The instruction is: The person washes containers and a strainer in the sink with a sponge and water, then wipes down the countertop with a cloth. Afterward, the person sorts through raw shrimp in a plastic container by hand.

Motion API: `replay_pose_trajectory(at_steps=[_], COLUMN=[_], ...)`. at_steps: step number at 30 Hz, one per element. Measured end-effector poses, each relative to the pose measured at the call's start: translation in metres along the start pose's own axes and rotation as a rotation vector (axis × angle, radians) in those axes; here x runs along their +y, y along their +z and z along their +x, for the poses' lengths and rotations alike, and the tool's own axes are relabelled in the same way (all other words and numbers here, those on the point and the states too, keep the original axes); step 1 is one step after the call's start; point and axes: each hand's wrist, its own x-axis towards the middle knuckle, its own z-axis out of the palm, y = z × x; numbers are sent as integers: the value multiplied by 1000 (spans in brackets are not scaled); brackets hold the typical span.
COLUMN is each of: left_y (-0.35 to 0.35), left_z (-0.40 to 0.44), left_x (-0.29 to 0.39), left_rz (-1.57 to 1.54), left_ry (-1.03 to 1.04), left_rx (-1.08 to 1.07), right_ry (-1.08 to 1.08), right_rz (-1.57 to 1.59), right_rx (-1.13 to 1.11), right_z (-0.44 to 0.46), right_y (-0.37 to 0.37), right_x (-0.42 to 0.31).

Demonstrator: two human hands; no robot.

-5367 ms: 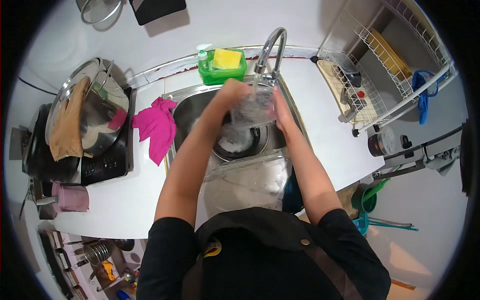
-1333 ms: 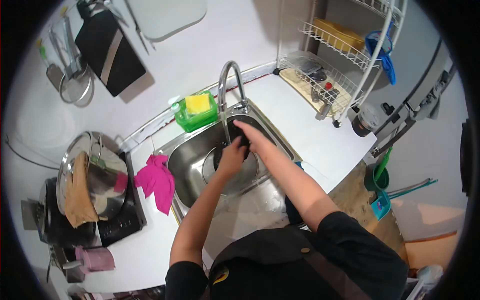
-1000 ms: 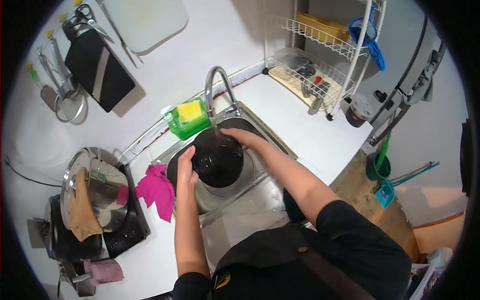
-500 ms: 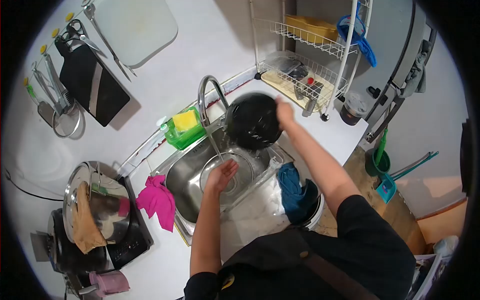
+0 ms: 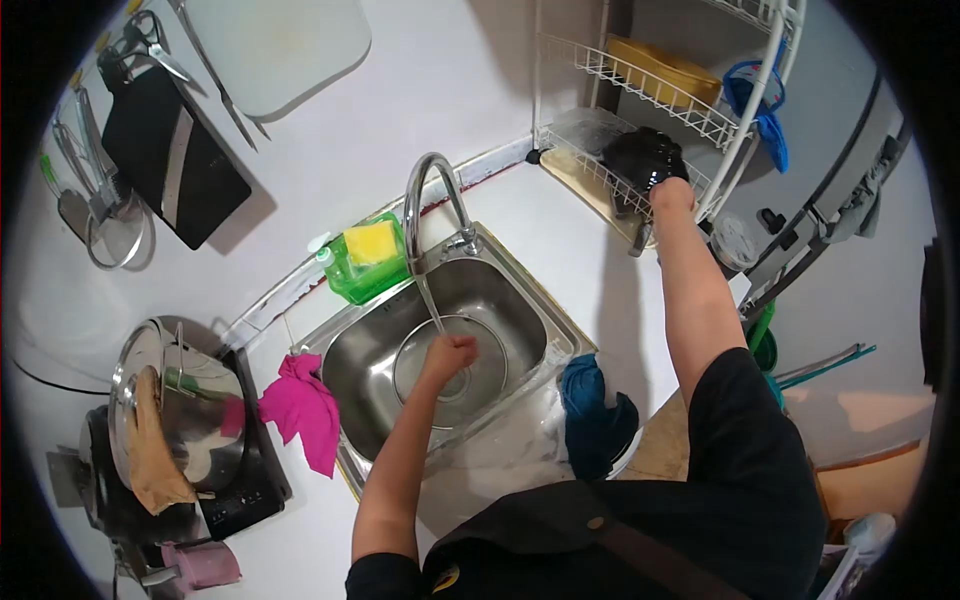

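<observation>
My right hand [image 5: 672, 195] reaches to the lower tier of the white wire rack and grips a glossy black bowl [image 5: 642, 158] by its near side. The bowl sits tilted among the things on that tier, and my fingers are partly hidden behind it. Below the curved faucet [image 5: 436, 190], my left hand [image 5: 452, 356] is in the running water over the steel sink [image 5: 358, 350]. Its fingers are loosely curled together, with nothing seen in them. A round strainer-like disc [image 5: 413, 340] lies at the sink's bottom.
A green holder [image 5: 352, 283] with a yellow sponge [image 5: 370, 243] stands behind the sink. A pink cloth [image 5: 305, 410] lies to the left, a teal cloth [image 5: 590, 410] to the right. The wire rack [image 5: 750, 150] and a lidded jar [image 5: 735, 242] occupy the far right corner.
My right hand has carried the black bowl from above the sink rightward to the rack. My left hand stays under the water, its fingers more curled. The view has shifted slightly.
</observation>
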Motion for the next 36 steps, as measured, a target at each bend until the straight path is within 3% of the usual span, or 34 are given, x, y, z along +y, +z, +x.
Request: replay_pose_trajectory(at_steps=[2, 3, 6, 9, 12, 15, 17, 19, 20, 22, 25, 28, 29, 30, 32, 33, 34, 35, 36], left_y=[5, 10, 34, 44, 47, 58, 66, 72, 74, 74, 62, 34, 17, 1, -24, -33, -44, -66, -58], left_z=[-5, -8, 7, 12, 15, 20, 5, 5, 18, 20, 8, -4, -5, -10, -30, -40, -32, -4, -41], left_x=[0, -2, -41, -52, -37, -28, -17, -26, -43, -57, -4, 42, 61, 77, 101, 103, 87, 52, 76], left_rz=[458, 685, 1120, 1072, 1082, 808, 842, 976, 1098, 1143, 1119, 997, 1027, 1056, 298, -85, -92, 97, 2], left_ry=[92, 129, -9, -5, 51, -160, 28, 170, 214, 331, 285, 365, 407, 444, 308, 225, 196, 391, 428], left_rx=[-4, -14, -273, -330, -487, -467, -455, -472, -491, -349, -268, -38, 52, 140, 65, 23, 61, 109, 149], right_ry=[-542, -508, -418, -661, -591, -571, -25, 470, 416, 77, -404, -569, -618, -702, -798, -1019, -1219, -1401, -1389], right_rz=[-570, -579, -624, -480, -313, -358, 299, 837, 692, 663, 718, 531, 663, 564, 762, 675, 575, 461, 437], right_rx=[-113, -136, -215, -120, -138, -94, -83, -47, -1, 104, 17, -556, -717, -775, -838, -639, -437, -235, -183], right_z=[7, 7, 1, 6, 3, 24, 13, -63, -94, -122, -192, -283, -318, -351, -408, -425, -441, -458, -470], right_y=[14, 7, -18, -23, -22, 32, 19, -31, -54, -45, -43, -50, -46, -61, -36, -36, -38, -41, -31], right_x=[15, 13, 4, 11, 8, 17, 2, -48, -61, -60, -51, -36, -30, -31, -20, -23, -24, -24, -27])
